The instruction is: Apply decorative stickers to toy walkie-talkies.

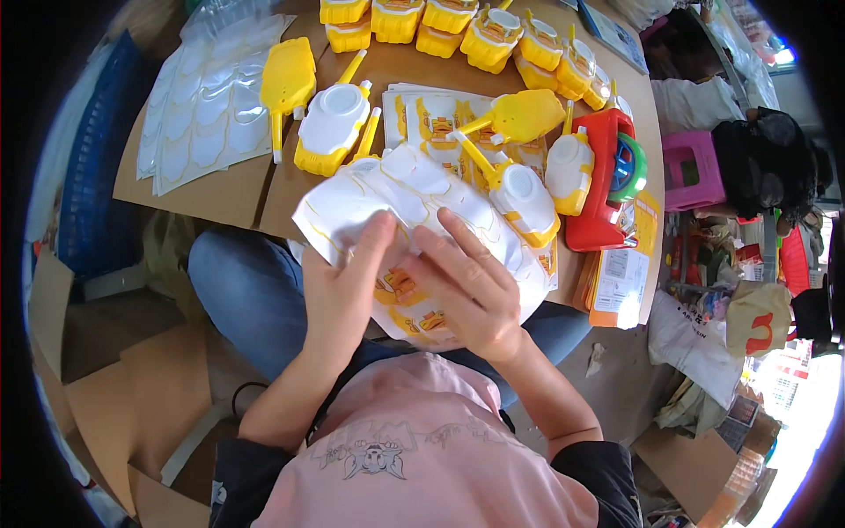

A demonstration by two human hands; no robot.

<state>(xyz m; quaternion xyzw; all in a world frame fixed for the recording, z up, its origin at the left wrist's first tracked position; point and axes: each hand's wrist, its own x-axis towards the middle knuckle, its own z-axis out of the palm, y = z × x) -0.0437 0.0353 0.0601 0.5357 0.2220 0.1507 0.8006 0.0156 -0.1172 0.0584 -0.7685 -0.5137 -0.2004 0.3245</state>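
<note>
A curled sticker sheet [431,176] with a white back and yellow duck pictures is held up over my lap. My left hand [345,286] grips its left part, thumb on top and the other fingers hidden behind. My right hand [475,295] lies over the middle, thumb and index finger close together at the sheet, the middle finger raised apart. Just beyond stand yellow-and-white toy bodies with stick-like handles: one white-faced body [334,119] at left, another [525,198] at right, and one yellow side up [528,114]. More printed sheets [436,119] lie under them.
White used-looking sheets [198,123] cover the table's left. Several yellow toy bodies [396,19] line the far edge. At right stands a red tape dispenser [590,180] beside orange-and-white packages [616,282]. Cardboard boxes [141,414] and a pink stool [691,172] flank me.
</note>
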